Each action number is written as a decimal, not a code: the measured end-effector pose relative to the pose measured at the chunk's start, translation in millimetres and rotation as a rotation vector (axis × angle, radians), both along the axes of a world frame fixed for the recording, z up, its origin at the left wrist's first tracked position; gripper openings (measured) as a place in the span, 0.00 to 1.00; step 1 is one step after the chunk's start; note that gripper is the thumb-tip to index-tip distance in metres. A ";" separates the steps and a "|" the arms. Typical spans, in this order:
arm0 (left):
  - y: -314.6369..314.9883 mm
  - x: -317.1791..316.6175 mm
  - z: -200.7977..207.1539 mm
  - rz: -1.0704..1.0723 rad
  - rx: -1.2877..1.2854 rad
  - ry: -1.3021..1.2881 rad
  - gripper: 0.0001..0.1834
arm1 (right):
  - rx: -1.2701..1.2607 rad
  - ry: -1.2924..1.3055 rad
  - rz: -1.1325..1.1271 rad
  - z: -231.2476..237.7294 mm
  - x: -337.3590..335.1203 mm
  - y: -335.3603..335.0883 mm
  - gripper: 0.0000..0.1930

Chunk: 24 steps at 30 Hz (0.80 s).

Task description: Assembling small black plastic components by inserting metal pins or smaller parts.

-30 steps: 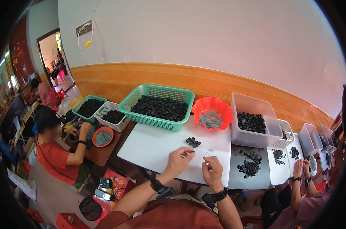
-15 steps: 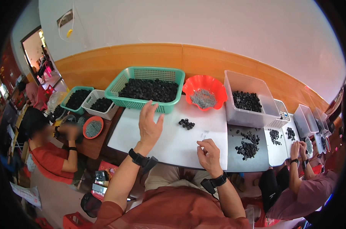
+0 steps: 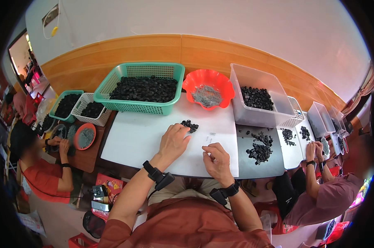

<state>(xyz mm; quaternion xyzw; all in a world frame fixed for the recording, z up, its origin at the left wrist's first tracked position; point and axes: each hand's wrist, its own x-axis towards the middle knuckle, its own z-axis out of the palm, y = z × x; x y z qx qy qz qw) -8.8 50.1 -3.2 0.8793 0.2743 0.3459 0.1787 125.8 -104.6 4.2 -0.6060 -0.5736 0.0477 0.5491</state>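
My left hand (image 3: 173,142) reaches over the white board (image 3: 137,140), its fingertips at the near left side of a small pile of black plastic pieces (image 3: 191,126). Its fingers are stretched forward and the thumb stands apart; nothing shows in it. Closer to me, my right hand (image 3: 218,163) is held low over the board with its fingers curled in toward the thumb. Whatever it may hold is too small or hidden to make out. A few thin metal pins (image 3: 211,135) lie between the pile and my right hand.
Behind the board stand a green basket (image 3: 133,108) of black pieces, a red scalloped bowl (image 3: 226,84) of metal pins and a clear bin (image 3: 259,118). More black pieces (image 3: 260,152) lie on the grey board. Co-workers sit left (image 3: 48,171) and right (image 3: 333,194).
My left hand has come down and nearer from beside the green basket to the small black pile. My right hand stays low, fingers curled. The whole view has shifted slightly.
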 end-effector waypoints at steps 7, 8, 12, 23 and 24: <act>-0.5 7.9 5.8 0.025 -0.027 0.107 0.14 | -0.014 -0.041 -0.016 0.5 1.1 0.3 0.13; -0.2 8.8 5.9 0.017 -0.013 0.106 0.13 | -0.012 -0.048 -0.017 0.3 1.1 0.4 0.13; 2.9 13.5 4.5 0.001 0.037 0.115 0.12 | -0.006 -0.024 -0.015 -0.3 1.3 1.2 0.13; 2.8 13.4 4.8 -0.025 -0.119 0.104 0.07 | -0.113 0.119 -0.090 -0.7 21.4 -6.5 0.11; 1.6 12.2 5.9 -0.030 -0.121 0.103 0.07 | -0.149 0.080 -0.114 3.1 25.4 -7.6 0.10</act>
